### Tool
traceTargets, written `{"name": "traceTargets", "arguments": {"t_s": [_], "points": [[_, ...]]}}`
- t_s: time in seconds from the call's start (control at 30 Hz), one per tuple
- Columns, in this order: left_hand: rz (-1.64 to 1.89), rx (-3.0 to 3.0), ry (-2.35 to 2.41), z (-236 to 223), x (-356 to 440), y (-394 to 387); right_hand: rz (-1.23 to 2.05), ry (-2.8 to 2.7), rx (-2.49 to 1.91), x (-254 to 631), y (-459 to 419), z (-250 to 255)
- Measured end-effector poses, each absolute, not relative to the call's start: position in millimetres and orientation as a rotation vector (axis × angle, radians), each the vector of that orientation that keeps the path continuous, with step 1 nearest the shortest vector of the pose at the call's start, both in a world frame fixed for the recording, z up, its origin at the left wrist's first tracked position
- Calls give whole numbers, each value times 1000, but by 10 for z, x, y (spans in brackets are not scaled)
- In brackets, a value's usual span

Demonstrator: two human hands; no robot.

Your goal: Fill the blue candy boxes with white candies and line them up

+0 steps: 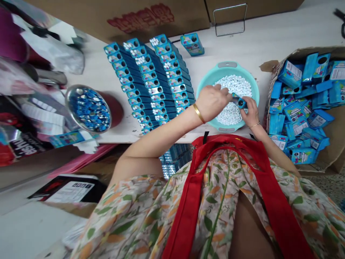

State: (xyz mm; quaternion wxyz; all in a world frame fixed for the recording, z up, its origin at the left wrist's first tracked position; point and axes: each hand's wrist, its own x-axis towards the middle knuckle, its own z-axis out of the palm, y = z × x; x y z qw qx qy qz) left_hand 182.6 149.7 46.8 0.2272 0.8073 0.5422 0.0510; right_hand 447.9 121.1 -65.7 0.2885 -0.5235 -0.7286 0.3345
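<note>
A teal bowl (205, 81) full of small white candies (234, 86) stands on the table in front of me. Over it both hands meet around a small blue box (240, 102). My right hand (250, 112) grips the box from below, fingers closed on it. My left hand (211, 102), with a gold bangle at the wrist, has its fingers pinched together at the box's left end; I cannot make out what they hold. Rows of matching blue boxes (151, 82), some showing white candies through their round holes, lie left of the bowl.
A cardboard carton (334, 136) heaped with blue boxes stands at the right. A metal bowl (88, 108) of blue caps sits at the left. One single blue box (192, 44) and a wire frame (230, 19) lie at the back. Large cardboard boxes (129, 14) stand behind.
</note>
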Motion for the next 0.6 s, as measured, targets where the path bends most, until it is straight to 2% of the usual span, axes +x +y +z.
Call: {"name": "traceTargets", "arguments": {"t_s": [0.17,0.3,0.47,0.6], "points": [[91,2108,1650,-315,1564,1778,951,-1623,-1476,4576,1222,-602],[-30,2060,1528,-897,1797,1671,923,-1435,-1543,4610,1276,-559],[-134,2079,1270,-976,2170,1285,876,-1460,-1527,4669,1382,-639],[-52,1970,1150,-983,2252,1099,929,-1415,-1399,4735,1451,-758]]}}
